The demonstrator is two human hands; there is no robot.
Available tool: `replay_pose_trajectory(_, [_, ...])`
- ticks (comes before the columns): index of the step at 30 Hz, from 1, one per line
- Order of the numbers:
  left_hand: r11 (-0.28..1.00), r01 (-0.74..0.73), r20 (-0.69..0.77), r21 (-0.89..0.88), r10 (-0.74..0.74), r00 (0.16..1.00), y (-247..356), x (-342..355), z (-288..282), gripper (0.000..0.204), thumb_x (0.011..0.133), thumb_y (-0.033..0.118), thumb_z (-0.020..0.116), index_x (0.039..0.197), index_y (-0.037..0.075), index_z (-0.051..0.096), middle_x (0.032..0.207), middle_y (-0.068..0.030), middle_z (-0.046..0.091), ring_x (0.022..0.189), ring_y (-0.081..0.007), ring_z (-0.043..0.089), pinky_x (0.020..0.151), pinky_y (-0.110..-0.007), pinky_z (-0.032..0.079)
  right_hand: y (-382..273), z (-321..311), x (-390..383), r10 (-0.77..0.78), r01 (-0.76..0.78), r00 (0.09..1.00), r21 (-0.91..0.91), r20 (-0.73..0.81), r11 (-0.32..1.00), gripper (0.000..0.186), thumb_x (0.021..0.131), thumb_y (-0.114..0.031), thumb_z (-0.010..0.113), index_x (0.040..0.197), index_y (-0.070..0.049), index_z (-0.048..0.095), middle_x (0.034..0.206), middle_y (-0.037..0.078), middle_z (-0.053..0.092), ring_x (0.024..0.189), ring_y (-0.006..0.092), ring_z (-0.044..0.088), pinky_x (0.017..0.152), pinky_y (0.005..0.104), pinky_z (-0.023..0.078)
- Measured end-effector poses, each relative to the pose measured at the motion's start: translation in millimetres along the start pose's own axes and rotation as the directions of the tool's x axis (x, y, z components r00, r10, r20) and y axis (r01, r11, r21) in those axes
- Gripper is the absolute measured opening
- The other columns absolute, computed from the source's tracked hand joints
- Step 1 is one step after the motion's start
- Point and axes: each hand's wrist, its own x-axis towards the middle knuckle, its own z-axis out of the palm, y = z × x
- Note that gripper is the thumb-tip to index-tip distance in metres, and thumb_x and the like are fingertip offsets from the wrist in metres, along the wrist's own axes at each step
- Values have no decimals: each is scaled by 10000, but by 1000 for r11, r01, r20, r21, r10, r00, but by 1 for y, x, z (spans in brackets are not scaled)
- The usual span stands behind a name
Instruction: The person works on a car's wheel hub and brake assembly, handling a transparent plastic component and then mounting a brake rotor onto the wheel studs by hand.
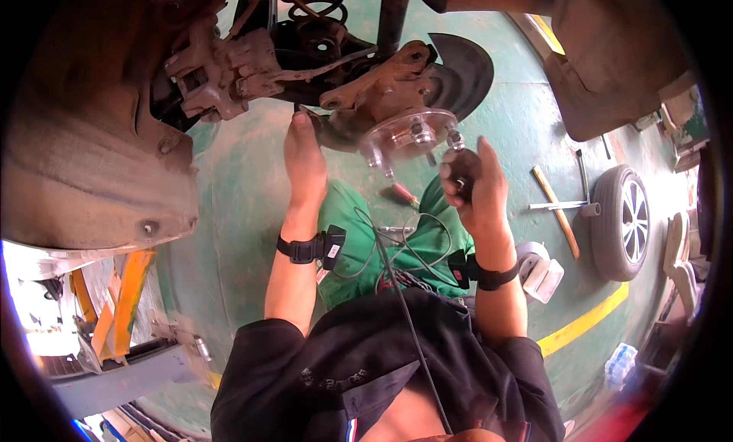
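Observation:
In front of me is a bare wheel hub [401, 132] with shiny metal pieces on its studs. Behind it curves a dark brake dust shield [464, 71]. My left hand [305, 155] is raised at the shield's lower left edge, thumb up; its other fingers are mostly hidden. Just below the hub's right side, my right hand [482, 186] is closed around a small dark object [462, 174] whose kind I cannot make out. The brake caliper [225, 75] hangs off to the left, apart from the hub.
A coil spring [314, 3] rises above the hub. To the right lie a wheel with tyre [622, 224], a wooden handle [557, 213] and a cross-shaped metal wrench [584, 178]. A red-handled tool [402, 192] is below the hub. Orange lift parts [126, 297] stand at left.

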Motion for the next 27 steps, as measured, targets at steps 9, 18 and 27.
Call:
replay_pose_trajectory(9, [994, 16, 18, -110, -14, 1000, -2, -1, -1, 601, 998, 559, 515, 1257, 18, 553, 1006, 33, 564, 770, -52, 444, 630, -216, 349, -4, -2, 5, -31, 31, 996, 4, -87, 1000, 493, 1019, -462, 412, 980, -14, 614, 776, 84, 639, 581, 105, 502, 450, 248, 356])
replay_pose_trajectory(18, [995, 26, 21, -92, -24, 999, 2, -1, -2, 598, 990, 573, 523, 1182, 9, 571, 847, 74, 481, 656, -27, 336, 545, -219, 266, -11, 0, 2, 0, 6, 998, 109, -59, 994, 444, 1009, -424, 441, 975, -6, 589, 859, 147, 675, 474, 84, 355, 394, 225, 252])
replay_pose_trajectory(27, [984, -44, 16, -171, 47, 999, 0, 1, 3, 595, 999, 556, 519, 1205, 0, 563, 898, 63, 526, 683, -34, 386, 559, -211, 290, -14, -3, -2, 17, -17, 1000, 53, 8, 998, 357, 996, -377, 477, 1000, -28, 552, 890, 144, 674, 453, 59, 319, 386, 209, 238])
